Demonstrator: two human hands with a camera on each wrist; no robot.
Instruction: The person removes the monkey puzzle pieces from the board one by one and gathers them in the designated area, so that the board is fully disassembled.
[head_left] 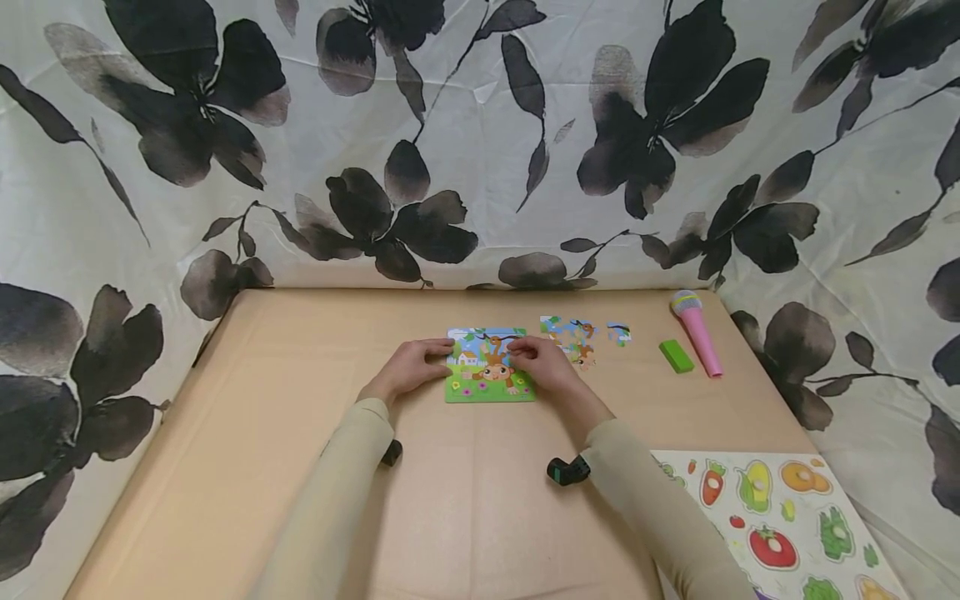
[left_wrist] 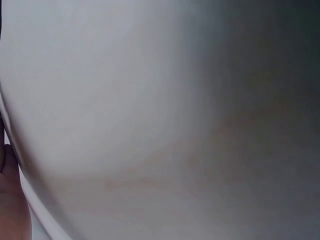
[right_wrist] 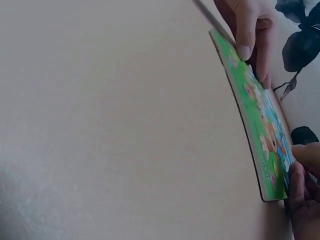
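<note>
A picture puzzle [head_left: 491, 387] with a cartoon monkey on green and blue lies on the table. My left hand [head_left: 411, 367] is at its left side, with thumb and fingertips touching the edge. In the right wrist view the left thumb [right_wrist: 245, 37] lies along the puzzle's border. My right hand [head_left: 546, 362] is over the puzzle's right side, fingers bent, thumb and fingertips close together at the picture; I cannot tell whether a piece is between them. Loose puzzle pieces [head_left: 551, 323] lie just beyond the right hand, and another piece [head_left: 618, 333] sits apart to their right.
To the right lie a green block [head_left: 677, 356] and a pink toy microphone [head_left: 699, 333]. A white sheet with vegetable pictures [head_left: 806, 529] covers the near right corner, partly under the right sleeve. Flower-patterned cloth [head_left: 480, 225] hangs behind the table [head_left: 247, 417].
</note>
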